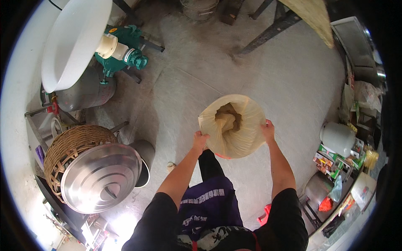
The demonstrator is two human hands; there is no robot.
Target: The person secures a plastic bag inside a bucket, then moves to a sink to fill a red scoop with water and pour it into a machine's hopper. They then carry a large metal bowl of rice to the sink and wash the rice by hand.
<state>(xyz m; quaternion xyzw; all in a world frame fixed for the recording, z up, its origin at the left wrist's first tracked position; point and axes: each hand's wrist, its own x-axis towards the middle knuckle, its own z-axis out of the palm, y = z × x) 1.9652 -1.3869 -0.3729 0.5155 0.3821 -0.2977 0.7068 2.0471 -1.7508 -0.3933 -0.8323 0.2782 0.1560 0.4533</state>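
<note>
A large pale-yellow plastic sack (245, 138) hangs in front of me, its mouth spread wide and facing up. My left hand (200, 140) grips the rim on the left side. On the opposite side, my right hand (268, 131) pinches the rim between thumb and fingers. Creased plastic folds inward to a dark, brownish hollow in the middle, and I cannot tell what lies deeper down. Below the sack shows my purple apron (209, 204), which bears white writing.
At left stand a green grinding machine (116, 51) with a white hopper (73, 47), a grey gas cylinder (86, 94), a wicker basket (78, 138) and a round metal lid (103, 178). Boxes (333, 160) and pots crowd the right side. A dark beam (270, 33) angles across the floor ahead.
</note>
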